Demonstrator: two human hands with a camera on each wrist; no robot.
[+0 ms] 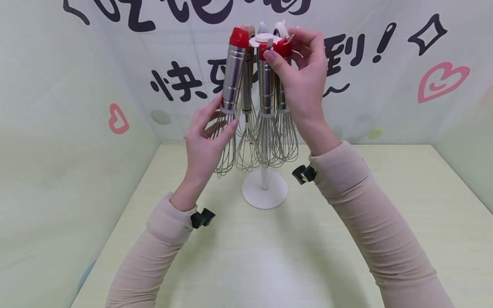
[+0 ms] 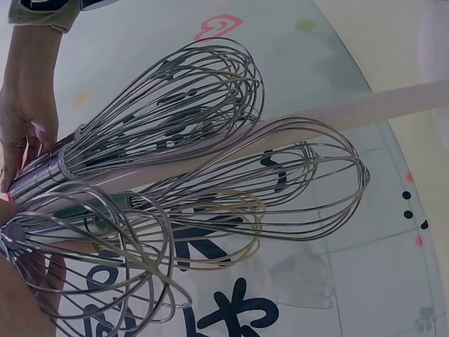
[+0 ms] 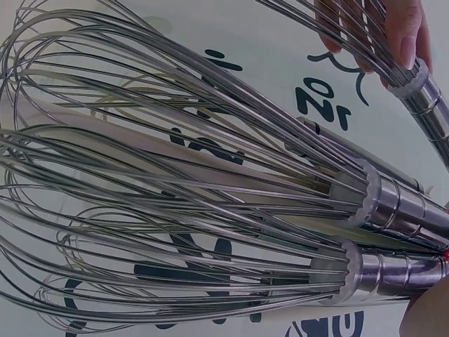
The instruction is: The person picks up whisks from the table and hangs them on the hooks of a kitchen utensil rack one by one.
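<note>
My left hand [image 1: 204, 139] holds a steel whisk [image 1: 234, 79] with a red cap, thumb and fingers around the place where handle meets wires. This whisk leans slightly, cap up and wires down, at the left of a white stand [image 1: 264, 196]. In the right wrist view, left fingers [image 3: 405, 31] lie along its wires. My right hand [image 1: 306, 75] is at the stand's top, its thumb on the red cap of a middle whisk [image 1: 267, 85] and its fingers curled about the red cap of a right-hand whisk [image 1: 283, 96]. Both hang wires down.
More whisks hang behind, among them one with a slim steel handle [image 1: 246, 87]. The stand's white top disc [image 1: 263, 38] is partly covered by the caps. The pale table [image 1: 239, 256] meets a printed backdrop [image 1: 385, 115] close behind the stand.
</note>
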